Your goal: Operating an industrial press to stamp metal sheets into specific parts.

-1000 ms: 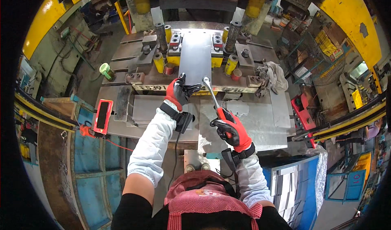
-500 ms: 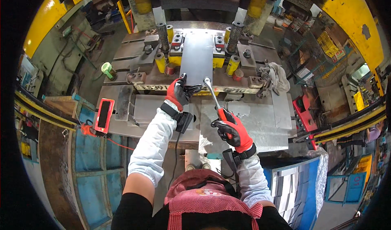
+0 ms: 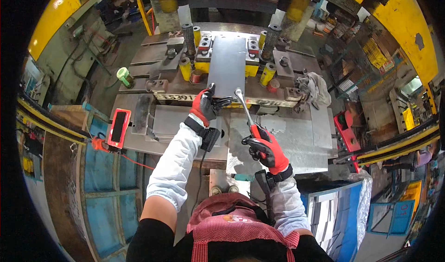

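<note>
A yellow press frame (image 3: 55,16) arches over my workplace. Below it, the metal desk (image 3: 139,143) spreads in front of me, and beyond that sits the broad die (image 3: 178,86). To my right stands a blue bin (image 3: 347,211) with grey pieces in it. A large flat sheet (image 3: 296,143) lies on the desk, apart from my fingers. The grey metal strip (image 3: 227,65) lies lengthwise on the die, between its yellow posts, its near end at the front edge. I judge the strip's laying-down mostly done; clearing both hands from it is left, and I cannot tell whether it is fully seated.

My left hand (image 3: 208,106) is at the near left corner, thumb and fingers parted; whether they grip the edge, I cannot tell. My right hand (image 3: 266,150) has its fingers curled firmly around a red-handled tool (image 3: 244,106), whose round head overlaps the strip's near right corner; contact there is unclear.
</note>
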`<state>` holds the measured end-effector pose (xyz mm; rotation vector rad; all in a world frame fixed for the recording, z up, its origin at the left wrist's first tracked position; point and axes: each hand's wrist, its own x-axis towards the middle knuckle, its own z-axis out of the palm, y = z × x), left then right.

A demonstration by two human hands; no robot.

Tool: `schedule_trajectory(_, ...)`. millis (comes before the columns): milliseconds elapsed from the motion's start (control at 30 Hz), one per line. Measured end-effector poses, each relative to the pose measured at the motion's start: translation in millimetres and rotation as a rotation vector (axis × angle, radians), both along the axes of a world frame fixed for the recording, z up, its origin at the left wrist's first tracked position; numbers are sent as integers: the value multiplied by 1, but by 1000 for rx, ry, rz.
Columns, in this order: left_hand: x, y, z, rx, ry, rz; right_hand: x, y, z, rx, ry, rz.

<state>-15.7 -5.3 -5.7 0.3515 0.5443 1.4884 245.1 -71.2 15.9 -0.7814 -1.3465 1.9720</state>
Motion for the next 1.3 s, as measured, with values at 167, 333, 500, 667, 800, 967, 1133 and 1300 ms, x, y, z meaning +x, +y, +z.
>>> schedule_trajectory(167,5,-1,13,101,-27,14,6,-1,15,87,44,8)
schedule_trajectory(333,5,1,16,102,1,54,6,6,21,524,43,10)
schedule_trajectory(500,12,0,24,96,0,104,2,3,30,791,29,12)
schedule_trajectory(667,12,1,18,96,23,167,2,-8,40,-180,62,-166)
schedule_trajectory(800,22,3,26,79,23,216,59,-10,-65,872,-243,-549)
schedule_trajectory(967,18,4,27,-55,-13,216,112,-29,-134,-49,-76,-1056)
schedule_trajectory(1133,15,9,17,7,-24,178,153,-27,-185,-302,367,-897)
schedule_trajectory(1300,12,11,14,12,-47,152,137,-34,-156,-251,292,-943)
